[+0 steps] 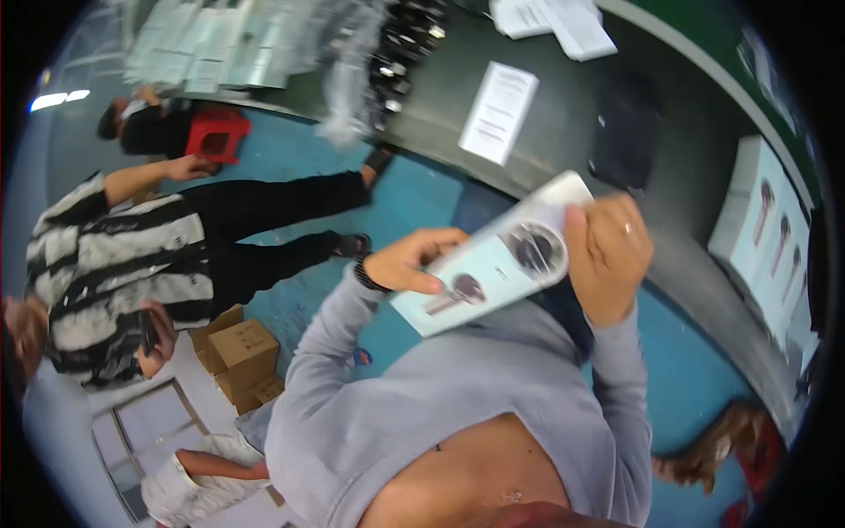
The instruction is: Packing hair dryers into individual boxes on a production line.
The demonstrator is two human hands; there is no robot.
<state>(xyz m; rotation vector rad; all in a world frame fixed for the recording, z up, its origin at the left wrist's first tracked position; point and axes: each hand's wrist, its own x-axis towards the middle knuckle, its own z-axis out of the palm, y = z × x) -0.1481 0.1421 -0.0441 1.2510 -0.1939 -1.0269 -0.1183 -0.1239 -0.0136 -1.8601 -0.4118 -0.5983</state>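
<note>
Mid-frame, a pale-blue oblong cardboard box (503, 283), contents unclear, is clamped toward opposite ends by fingers of the left hand (409, 262) and right hand (610, 257).

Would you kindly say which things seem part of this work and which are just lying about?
Likely part of it: pale-blue box in the left hand and right hand; similar boxes at far right; white printed sheet.

Likely just lying about: cardboard cartons; dark item, identity unclear.
</note>
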